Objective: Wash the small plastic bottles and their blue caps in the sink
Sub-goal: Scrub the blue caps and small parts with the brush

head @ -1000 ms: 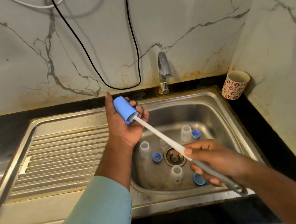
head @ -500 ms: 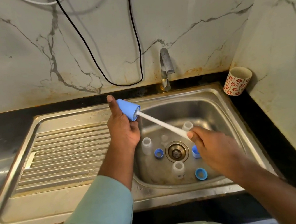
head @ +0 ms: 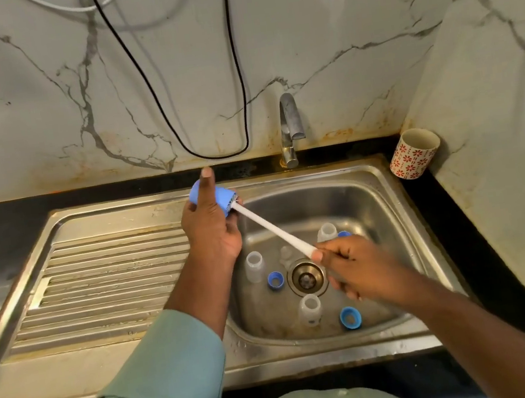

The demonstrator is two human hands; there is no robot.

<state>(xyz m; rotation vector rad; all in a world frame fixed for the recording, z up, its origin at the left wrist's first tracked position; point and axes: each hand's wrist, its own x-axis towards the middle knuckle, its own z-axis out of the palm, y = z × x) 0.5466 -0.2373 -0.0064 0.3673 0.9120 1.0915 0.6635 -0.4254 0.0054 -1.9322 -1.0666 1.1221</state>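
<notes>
Since a second ago, the right hand (head: pixel 358 264) has slid up the bottle brush (head: pixel 273 229); the left hand (head: pixel 210 229) grips a light, slippery blue cap (head: pixel 217 198), best held around its sides.

The left hand (head: pixel 209 225) is raised, back toward the camera, thumb straight up and fingers curled round a blue cap (head: pixel 217 196). Its forearm rises from a pale green sleeve (head: pixel 163 372). The right hand (head: pixel 357 266), slightly blurred, seems to pinch a brush handle (head: pixel 275 229) between thumb and curled fingers; its forearm is bare.
</notes>
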